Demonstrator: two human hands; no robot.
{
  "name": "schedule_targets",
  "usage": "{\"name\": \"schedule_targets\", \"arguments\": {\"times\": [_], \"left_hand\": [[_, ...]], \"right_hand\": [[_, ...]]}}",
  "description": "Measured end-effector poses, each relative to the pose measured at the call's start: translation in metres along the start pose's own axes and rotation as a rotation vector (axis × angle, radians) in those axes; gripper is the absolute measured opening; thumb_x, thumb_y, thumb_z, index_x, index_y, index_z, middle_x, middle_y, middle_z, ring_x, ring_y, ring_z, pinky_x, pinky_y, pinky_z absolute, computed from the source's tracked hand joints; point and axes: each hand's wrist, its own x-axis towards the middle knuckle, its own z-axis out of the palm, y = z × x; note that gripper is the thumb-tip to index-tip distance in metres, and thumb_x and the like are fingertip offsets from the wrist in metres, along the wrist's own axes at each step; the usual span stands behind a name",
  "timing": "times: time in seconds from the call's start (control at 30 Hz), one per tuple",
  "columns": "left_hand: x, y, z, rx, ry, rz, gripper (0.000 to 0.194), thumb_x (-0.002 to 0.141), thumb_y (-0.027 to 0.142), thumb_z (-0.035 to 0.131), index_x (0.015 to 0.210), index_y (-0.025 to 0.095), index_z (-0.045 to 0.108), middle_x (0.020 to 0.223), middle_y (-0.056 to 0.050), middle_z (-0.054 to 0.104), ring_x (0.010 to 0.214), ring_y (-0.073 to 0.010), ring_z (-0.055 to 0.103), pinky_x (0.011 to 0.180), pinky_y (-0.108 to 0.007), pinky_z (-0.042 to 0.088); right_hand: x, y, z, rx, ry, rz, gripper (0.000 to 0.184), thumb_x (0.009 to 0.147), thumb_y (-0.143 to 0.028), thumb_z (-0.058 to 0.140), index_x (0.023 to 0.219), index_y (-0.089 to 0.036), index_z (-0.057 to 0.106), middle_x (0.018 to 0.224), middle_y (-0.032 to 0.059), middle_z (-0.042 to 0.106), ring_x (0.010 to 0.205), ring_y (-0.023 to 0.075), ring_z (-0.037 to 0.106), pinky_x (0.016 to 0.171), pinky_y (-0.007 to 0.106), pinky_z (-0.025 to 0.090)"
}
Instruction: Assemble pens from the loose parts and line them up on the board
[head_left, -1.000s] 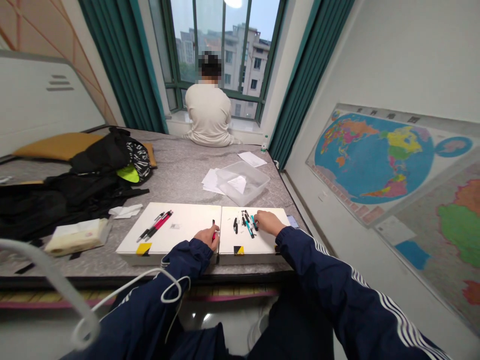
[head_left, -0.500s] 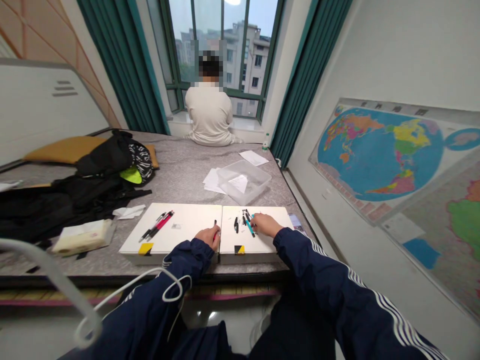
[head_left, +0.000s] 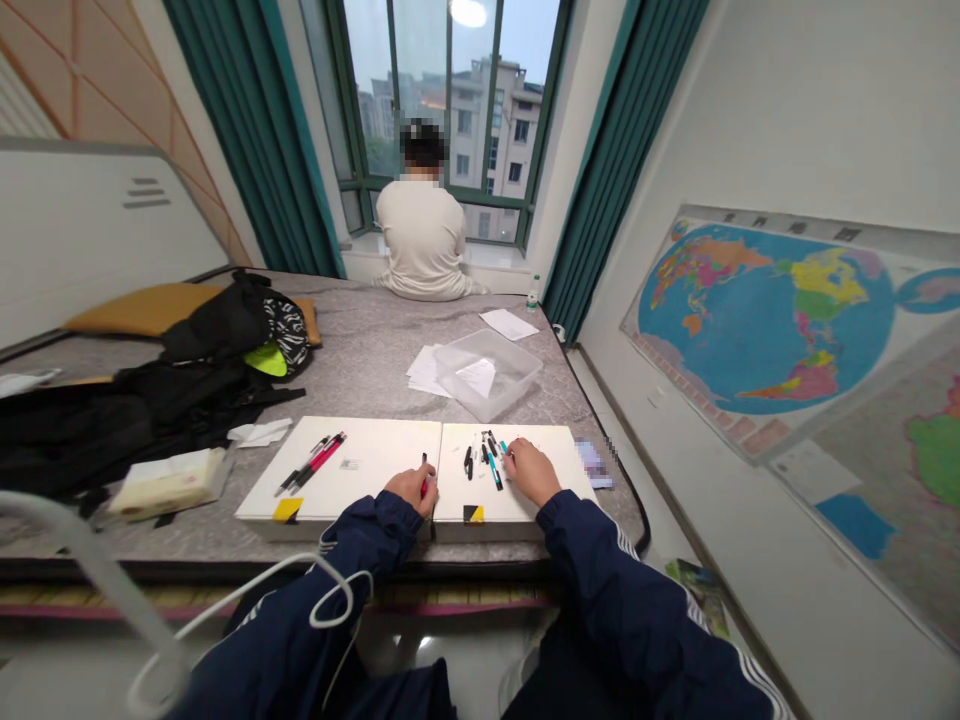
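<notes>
My left hand (head_left: 409, 487) is closed around a red pen (head_left: 425, 487), whose black end (head_left: 424, 458) sticks up past the fingers. It rests near the inner edge of the left white box (head_left: 367, 490). Over the right white box (head_left: 517, 510), my right hand (head_left: 531, 470) has its fingers pinched together; what lies between them is hidden. A bit of teal (head_left: 504, 447) shows at its fingertips. Beside it lie a teal and black pen (head_left: 494, 470), black pen parts (head_left: 469, 462) and several small pieces. Red and black pens (head_left: 319, 462) lie together on the left box.
Behind the boxes stands a clear plastic bin (head_left: 510, 385) with white papers (head_left: 426, 372) by it. A tissue pack (head_left: 169, 485) and a black bag (head_left: 187, 395) lie left. A person (head_left: 421, 235) sits at the window. A white cable (head_left: 330, 590) loops over my left sleeve.
My right hand has shifted slightly toward me, staying over the pen parts. My left hand keeps its grip on the red pen. The camera view has tilted a little.
</notes>
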Motion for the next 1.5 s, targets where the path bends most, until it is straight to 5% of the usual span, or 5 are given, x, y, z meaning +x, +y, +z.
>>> {"name": "schedule_targets", "arguments": {"times": [0.3, 0.5, 1.07, 1.5], "left_hand": [[0.003, -0.006, 0.0, -0.137, 0.022, 0.043, 0.035, 0.087, 0.044, 0.04, 0.096, 0.019, 0.063, 0.067, -0.006, 0.056, 0.065, -0.0189, 0.056, 0.065, -0.029, 0.043], [0.002, -0.012, 0.005, -0.222, -0.007, 0.123, 0.035, 0.087, 0.042, 0.044, 0.108, 0.023, 0.063, 0.071, -0.005, 0.059, 0.066, -0.0185, 0.057, 0.066, -0.03, 0.044], [0.009, -0.018, 0.008, -0.19, -0.17, 0.273, 0.029, 0.088, 0.036, 0.044, 0.103, 0.024, 0.066, 0.087, -0.005, 0.069, 0.081, -0.0203, 0.058, 0.075, -0.032, 0.043], [0.012, -0.023, 0.02, -0.008, -0.153, 0.364, 0.037, 0.091, 0.035, 0.038, 0.118, 0.026, 0.062, 0.081, -0.008, 0.062, 0.075, -0.0205, 0.056, 0.068, -0.031, 0.043]], "right_hand": [[-0.037, -0.07, 0.052, 0.136, 0.091, 0.103, 0.019, 0.092, -0.031, 0.044, 0.095, -0.021, 0.059, 0.098, 0.0055, 0.056, 0.081, 0.0153, 0.058, 0.069, 0.024, 0.039], [-0.03, -0.093, 0.058, 0.127, 0.081, 0.096, 0.021, 0.094, -0.033, 0.041, 0.097, -0.021, 0.058, 0.096, 0.005, 0.055, 0.08, 0.0147, 0.058, 0.067, 0.024, 0.039], [-0.027, -0.108, 0.062, 0.203, 0.037, 0.137, 0.019, 0.092, -0.033, 0.045, 0.102, -0.023, 0.056, 0.101, 0.0032, 0.058, 0.088, 0.0158, 0.057, 0.073, 0.025, 0.037], [-0.026, -0.106, 0.062, 0.201, 0.034, 0.144, 0.021, 0.093, -0.033, 0.042, 0.101, -0.019, 0.057, 0.099, 0.0061, 0.062, 0.09, 0.0178, 0.059, 0.073, 0.026, 0.039]]}}
